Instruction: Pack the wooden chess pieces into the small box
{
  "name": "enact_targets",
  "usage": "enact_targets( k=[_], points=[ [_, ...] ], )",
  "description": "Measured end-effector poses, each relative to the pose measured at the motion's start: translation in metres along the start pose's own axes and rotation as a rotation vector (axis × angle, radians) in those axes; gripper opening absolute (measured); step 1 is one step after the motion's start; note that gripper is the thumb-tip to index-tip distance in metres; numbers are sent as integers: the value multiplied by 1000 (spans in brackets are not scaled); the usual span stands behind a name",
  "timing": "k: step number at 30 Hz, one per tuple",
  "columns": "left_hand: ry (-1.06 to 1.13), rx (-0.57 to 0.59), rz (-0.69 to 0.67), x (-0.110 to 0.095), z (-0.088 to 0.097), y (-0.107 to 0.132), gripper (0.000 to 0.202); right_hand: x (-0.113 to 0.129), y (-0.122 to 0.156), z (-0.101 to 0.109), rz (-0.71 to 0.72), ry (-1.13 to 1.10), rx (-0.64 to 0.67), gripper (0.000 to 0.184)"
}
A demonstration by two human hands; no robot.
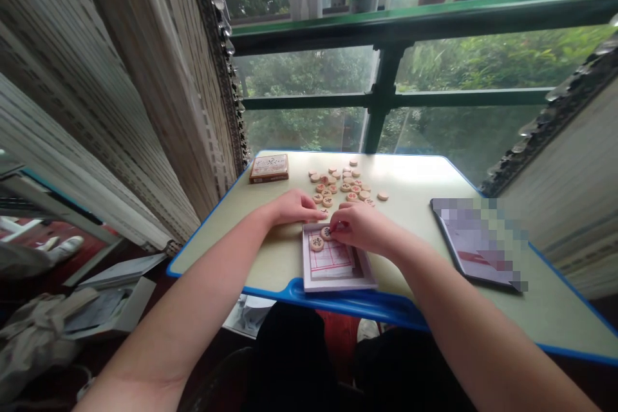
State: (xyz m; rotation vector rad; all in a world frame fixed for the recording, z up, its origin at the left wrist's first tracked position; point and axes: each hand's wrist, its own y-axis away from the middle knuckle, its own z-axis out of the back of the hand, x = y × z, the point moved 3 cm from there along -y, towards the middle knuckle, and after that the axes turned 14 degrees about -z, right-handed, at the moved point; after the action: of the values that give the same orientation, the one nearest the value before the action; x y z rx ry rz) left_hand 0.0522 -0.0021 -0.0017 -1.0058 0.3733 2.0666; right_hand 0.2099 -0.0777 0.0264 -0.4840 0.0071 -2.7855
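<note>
While the right hand (361, 228) curls down over the upper edge of a small xiangqi board (337, 260), its fingertips (337, 226) close on a round wooden xiangqi piece (327, 232), gripping it at the top of the red grid. A second piece (317, 243) lies on the board just beside the gripped one, toward the left. The left hand (291, 208) sits just above the board's top edge, open, with its fingers stretched out together and nothing visible in them. Its fingertips (319, 212) reach the near edge of a loose heap of xiangqi pieces (337, 183), spread flat on the table directly beyond the hands, with one stray piece (383, 196) lying apart to the right. The pale table (410, 187) has a blue rim, and the board rests close to its front edge. Toward the far left corner lies a small flat box (269, 168), while a tablet or book in a dark case (476, 241), its surface blurred, sits well to the right. Past the table stand a green-framed window (386, 96) and a hanging bamboo blind (145, 77).
</note>
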Motion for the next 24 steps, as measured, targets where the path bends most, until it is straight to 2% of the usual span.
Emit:
enact_targets(
  k=[7,15,19,24],
  points=[
    [-18,4,-43,3,-1,-1,46,3,-4,-7,57,29,-63,13],
    [21,37,-90,-11,-2,2,33,4,-4,-8,57,14,-36,15],
    [98,30,-70,-12,-1,2,21,5,-4,-10,84,23,-26,18],
    [202,2,6,-7,3,1,17,6,-4,-11,50,30,-38,16]
  ],
)
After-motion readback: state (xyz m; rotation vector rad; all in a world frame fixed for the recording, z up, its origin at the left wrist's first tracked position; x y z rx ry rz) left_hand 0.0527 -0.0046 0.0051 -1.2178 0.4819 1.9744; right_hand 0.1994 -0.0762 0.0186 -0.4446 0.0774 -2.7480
